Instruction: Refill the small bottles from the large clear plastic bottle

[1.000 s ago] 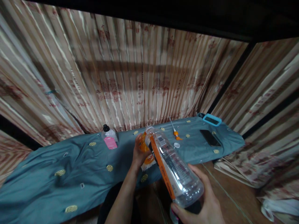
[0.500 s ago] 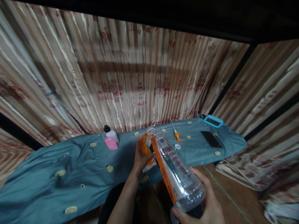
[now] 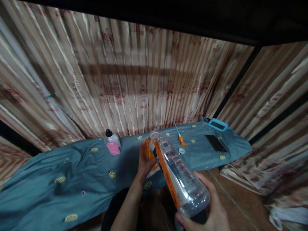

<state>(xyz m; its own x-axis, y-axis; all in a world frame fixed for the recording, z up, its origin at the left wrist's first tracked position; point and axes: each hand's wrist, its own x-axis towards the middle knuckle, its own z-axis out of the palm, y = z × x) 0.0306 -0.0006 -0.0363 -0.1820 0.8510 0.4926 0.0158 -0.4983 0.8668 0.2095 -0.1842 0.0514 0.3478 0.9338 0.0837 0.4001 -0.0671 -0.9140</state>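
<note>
My right hand (image 3: 211,208) is wrapped round the base of a clear plastic bottle (image 3: 184,183) with an orange and white label. It is tilted, its neck pointing up and away to the left. Behind that neck, my left hand (image 3: 145,162) grips an orange bottle (image 3: 148,148); its lower part shows orange and white, and much of it is hidden. The two bottle necks overlap in view, and I cannot tell whether they touch. On the cloth beyond lie an orange pump head (image 3: 181,139) with a long tube and a small white cap (image 3: 182,150).
A pink-labelled bottle (image 3: 113,147) with a black cap stands at the left on the blue-green cloth (image 3: 91,173). To the right lie a dark phone (image 3: 216,143) and a blue-framed device (image 3: 218,124). Striped curtains (image 3: 130,73) hang behind, with a dark frame (image 3: 168,19) overhead.
The whole scene has shifted slightly left in view. Both hands keep their grip on the bottles, with almost no change in their pose.
</note>
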